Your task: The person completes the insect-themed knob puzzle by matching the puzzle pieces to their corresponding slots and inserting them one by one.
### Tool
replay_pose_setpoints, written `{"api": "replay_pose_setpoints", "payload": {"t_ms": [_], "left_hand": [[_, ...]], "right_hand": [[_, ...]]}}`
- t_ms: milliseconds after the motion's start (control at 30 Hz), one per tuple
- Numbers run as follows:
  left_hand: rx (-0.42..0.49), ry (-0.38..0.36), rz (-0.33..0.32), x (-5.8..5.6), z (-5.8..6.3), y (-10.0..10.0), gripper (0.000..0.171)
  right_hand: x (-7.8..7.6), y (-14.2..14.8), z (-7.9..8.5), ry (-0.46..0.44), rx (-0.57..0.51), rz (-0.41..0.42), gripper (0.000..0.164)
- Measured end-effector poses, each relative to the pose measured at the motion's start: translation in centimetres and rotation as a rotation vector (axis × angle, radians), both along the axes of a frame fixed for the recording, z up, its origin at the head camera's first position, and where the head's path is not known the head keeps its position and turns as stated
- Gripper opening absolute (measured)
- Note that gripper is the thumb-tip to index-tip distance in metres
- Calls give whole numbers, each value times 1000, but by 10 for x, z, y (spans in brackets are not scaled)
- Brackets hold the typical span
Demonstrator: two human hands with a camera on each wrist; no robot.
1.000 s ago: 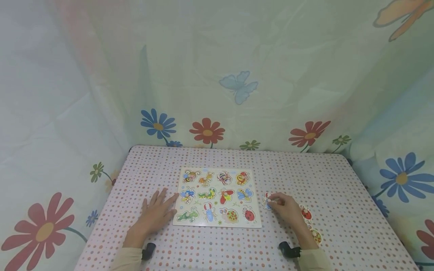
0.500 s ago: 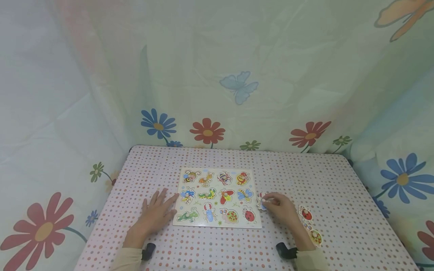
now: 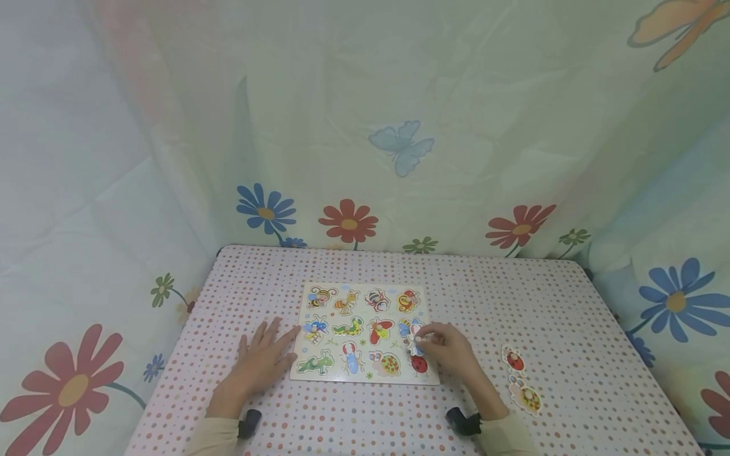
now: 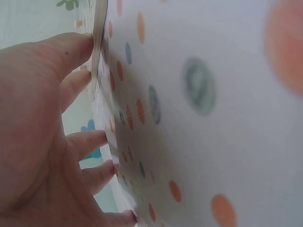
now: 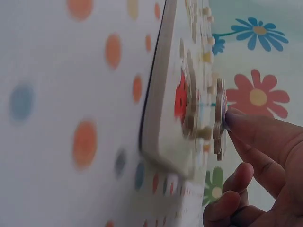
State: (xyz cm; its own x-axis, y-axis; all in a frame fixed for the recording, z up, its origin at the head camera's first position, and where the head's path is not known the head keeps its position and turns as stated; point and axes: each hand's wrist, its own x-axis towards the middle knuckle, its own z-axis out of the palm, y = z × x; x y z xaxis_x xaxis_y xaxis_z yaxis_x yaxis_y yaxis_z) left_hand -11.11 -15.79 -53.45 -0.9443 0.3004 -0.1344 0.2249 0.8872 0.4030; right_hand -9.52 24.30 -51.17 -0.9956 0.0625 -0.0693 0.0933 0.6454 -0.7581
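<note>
On the table lies a wooden peg-puzzle board (image 3: 399,380) with rows of insect shapes. My right hand (image 3: 450,351) pinches a stag beetle puzzle piece (image 3: 414,342), blue with red pincers, over the board's right side. In the right wrist view this piece (image 5: 220,120) is edge-on at the fingertips, raised off the board (image 5: 154,123). It partly overlaps the blue-winged insect and the ladybug shape (image 3: 419,364) in the head view. My left hand (image 3: 259,364) rests palm down with fingers spread, its fingertips and thumb at the board's left edge.
Right of the board, a ladybug puzzle piece (image 3: 514,361) and a snail puzzle piece (image 3: 527,396) lie on the dotted tablecloth (image 3: 576,329). Knobbed insect pieces such as the bee (image 3: 321,296) sit in the board. A flowered curtain (image 3: 319,126) stands behind the table.
The right hand has carried the stag beetle piece leftward from the tablecloth to above the board. The ladybug and snail pieces have come into fuller view. The left hand has stayed put.
</note>
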Motion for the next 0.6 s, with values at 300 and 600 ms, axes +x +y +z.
{"api": "replay_pose_setpoints", "payload": {"t_ms": [300,600], "left_hand": [[-3,2,-1,0,1,0,56],[-12,5,8,0,0,1,56]], "right_hand": [[-3,-33,0,0,6,103,10],[-3,-64,-2,46,10,245,10]]}}
